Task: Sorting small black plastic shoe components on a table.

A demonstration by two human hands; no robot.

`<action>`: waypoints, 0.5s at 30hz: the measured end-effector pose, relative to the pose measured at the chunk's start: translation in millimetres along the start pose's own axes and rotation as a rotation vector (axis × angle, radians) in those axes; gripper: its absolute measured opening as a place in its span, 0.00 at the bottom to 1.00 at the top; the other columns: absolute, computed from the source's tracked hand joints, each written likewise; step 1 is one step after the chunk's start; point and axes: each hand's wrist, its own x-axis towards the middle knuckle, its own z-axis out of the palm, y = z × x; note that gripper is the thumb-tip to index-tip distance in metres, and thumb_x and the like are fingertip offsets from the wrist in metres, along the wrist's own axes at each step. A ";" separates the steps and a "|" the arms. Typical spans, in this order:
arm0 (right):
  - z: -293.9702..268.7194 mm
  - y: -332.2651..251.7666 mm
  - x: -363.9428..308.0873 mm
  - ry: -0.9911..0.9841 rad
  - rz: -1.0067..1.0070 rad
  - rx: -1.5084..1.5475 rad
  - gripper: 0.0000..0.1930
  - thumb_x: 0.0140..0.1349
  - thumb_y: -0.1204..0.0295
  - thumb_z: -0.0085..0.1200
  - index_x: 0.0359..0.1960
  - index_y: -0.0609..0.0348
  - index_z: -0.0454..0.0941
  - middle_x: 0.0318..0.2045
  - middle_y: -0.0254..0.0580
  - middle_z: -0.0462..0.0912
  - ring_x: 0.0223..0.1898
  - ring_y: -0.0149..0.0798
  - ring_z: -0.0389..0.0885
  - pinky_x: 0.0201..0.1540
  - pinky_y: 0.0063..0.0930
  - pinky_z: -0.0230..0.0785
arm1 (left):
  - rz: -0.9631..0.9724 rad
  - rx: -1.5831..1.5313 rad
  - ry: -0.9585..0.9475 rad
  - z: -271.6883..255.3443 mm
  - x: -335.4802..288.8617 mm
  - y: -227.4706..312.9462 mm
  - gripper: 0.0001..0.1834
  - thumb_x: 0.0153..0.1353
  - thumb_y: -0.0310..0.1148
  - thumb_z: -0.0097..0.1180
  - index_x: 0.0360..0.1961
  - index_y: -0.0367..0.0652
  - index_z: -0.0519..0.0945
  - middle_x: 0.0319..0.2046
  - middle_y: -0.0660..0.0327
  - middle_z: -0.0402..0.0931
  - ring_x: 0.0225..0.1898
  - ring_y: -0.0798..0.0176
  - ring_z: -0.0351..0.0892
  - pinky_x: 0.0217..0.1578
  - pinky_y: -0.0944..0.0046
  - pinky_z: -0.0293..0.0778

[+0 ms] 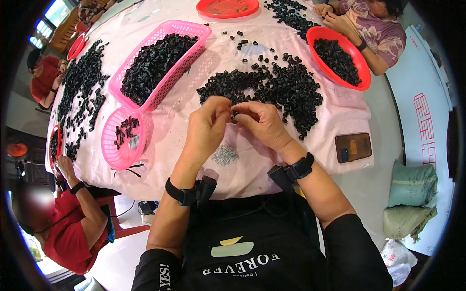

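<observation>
My left hand (209, 123) and my right hand (266, 125) meet over the near part of the table, fingertips pinched together. Between them is a small black plastic part (235, 114), mostly covered by the fingers. Just beyond lies a spread pile of similar short black parts (296, 92). To the left, a pink rectangular basket (206, 31) is heaped with black pieces (160, 63). Nearer me, a round pink basket (110, 151) contains some thin black pieces (127, 130).
A red bowl (363, 65) of black parts and a phone (360, 148) are on the right. A red tray (228, 8) sits at the far edge. Co-workers handle more black parts (80, 82) around the pink-clothed table (170, 167). Sacks (412, 184) stand at right.
</observation>
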 end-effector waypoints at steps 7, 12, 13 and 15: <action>-2.3 12.0 2.1 0.043 -0.088 0.019 0.09 0.64 0.79 0.59 0.45 0.64 0.84 0.37 0.39 0.84 0.35 0.28 0.87 0.36 0.20 0.77 | -0.031 0.307 0.031 -23.8 0.0 -7.5 0.05 0.65 0.20 0.55 0.39 0.32 0.82 0.26 0.64 0.78 0.28 0.73 0.76 0.30 0.70 0.73; -1.7 1.1 0.0 -0.007 0.106 0.215 0.11 0.67 0.80 0.55 0.49 0.64 0.82 0.34 0.37 0.86 0.33 0.27 0.87 0.37 0.19 0.80 | 0.064 0.345 0.045 -14.8 -3.3 -13.7 0.06 0.60 0.18 0.58 0.38 0.33 0.82 0.27 0.60 0.80 0.27 0.69 0.78 0.29 0.66 0.73; -2.0 2.1 0.0 -0.006 0.106 0.214 0.11 0.67 0.80 0.55 0.49 0.64 0.82 0.34 0.37 0.86 0.33 0.27 0.87 0.37 0.19 0.80 | 0.070 0.393 0.036 -11.6 -2.5 -9.4 0.06 0.57 0.19 0.59 0.37 0.35 0.83 0.28 0.55 0.80 0.28 0.59 0.80 0.31 0.61 0.75; -1.8 5.3 0.2 -0.002 0.025 0.113 0.10 0.67 0.80 0.56 0.49 0.65 0.81 0.33 0.39 0.87 0.32 0.27 0.87 0.36 0.20 0.80 | 0.075 0.439 0.027 -9.5 -1.4 -7.5 0.07 0.54 0.19 0.60 0.36 0.36 0.84 0.30 0.50 0.80 0.29 0.49 0.82 0.33 0.56 0.76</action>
